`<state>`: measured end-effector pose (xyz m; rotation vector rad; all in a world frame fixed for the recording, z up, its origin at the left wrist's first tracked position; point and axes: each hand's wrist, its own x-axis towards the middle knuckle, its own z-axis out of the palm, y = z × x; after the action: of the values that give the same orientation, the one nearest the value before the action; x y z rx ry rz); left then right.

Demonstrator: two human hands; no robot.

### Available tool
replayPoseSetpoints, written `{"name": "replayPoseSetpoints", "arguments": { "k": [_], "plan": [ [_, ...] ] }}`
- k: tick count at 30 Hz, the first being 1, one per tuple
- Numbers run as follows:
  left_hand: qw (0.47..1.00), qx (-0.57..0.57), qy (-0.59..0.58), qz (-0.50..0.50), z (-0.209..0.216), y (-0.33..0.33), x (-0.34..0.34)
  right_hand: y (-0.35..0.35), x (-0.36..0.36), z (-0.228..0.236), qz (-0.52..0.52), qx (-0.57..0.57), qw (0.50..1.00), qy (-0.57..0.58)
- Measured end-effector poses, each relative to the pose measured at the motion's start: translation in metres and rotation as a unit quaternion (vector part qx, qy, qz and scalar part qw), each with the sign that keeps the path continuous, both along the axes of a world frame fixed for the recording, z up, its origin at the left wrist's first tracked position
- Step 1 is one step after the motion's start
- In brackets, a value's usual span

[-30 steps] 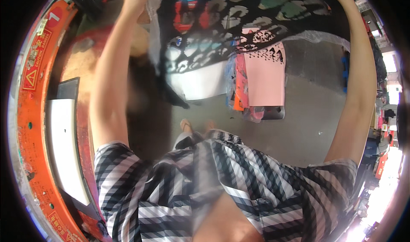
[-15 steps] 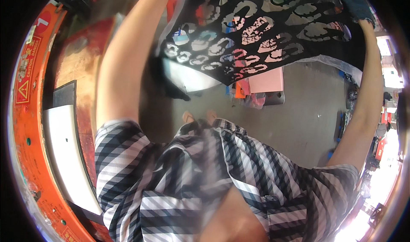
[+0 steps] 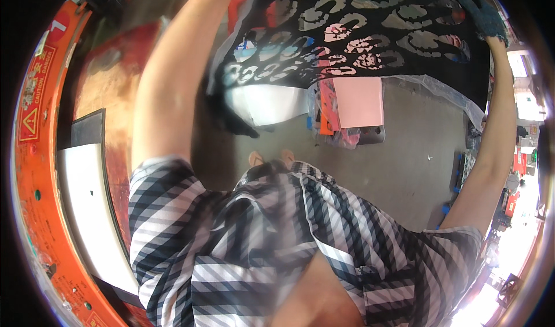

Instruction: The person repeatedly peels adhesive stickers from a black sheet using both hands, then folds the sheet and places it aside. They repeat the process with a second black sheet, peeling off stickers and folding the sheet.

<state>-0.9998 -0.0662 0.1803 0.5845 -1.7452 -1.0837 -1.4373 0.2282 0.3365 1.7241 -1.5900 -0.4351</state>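
A wide black sheet is stretched out in front of me, full of U-shaped and oval cut-outs in rows that run from small to large. Clear film hangs along its lower edge. At the sheet's right side my right hand, in a dark glove, grips the border with the thumb lying over the front. My left arm reaches up past the top of the picture, so the left hand is out of sight. Through the holes, pink, red and blue things show behind the sheet.
Below the sheet, pink sheets lie stacked beside orange and clear-wrapped pieces. A white sheet is left of them. An orange machine frame with warning labels and a white panel stand at my left. Blue crates line the right.
The sheet's lower edge has risen and straightened where it sagged in the middle, uncovering more of the pink stack and the white sheet. Both arms stay almost where they were.
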Motion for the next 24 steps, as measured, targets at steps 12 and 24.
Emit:
{"name": "replayPoseSetpoints", "arguments": {
  "k": [12,24],
  "plan": [
    [0.995,0.052,0.080,-0.020,-0.009,-0.015,0.012,-0.002,0.195,0.009,-0.101,-0.149,0.920,-0.348],
    [0.997,0.043,-0.012,-0.063,0.009,-0.015,-0.019,0.017,0.149,-0.004,-0.210,-0.177,0.913,-0.302]
  ]
}}
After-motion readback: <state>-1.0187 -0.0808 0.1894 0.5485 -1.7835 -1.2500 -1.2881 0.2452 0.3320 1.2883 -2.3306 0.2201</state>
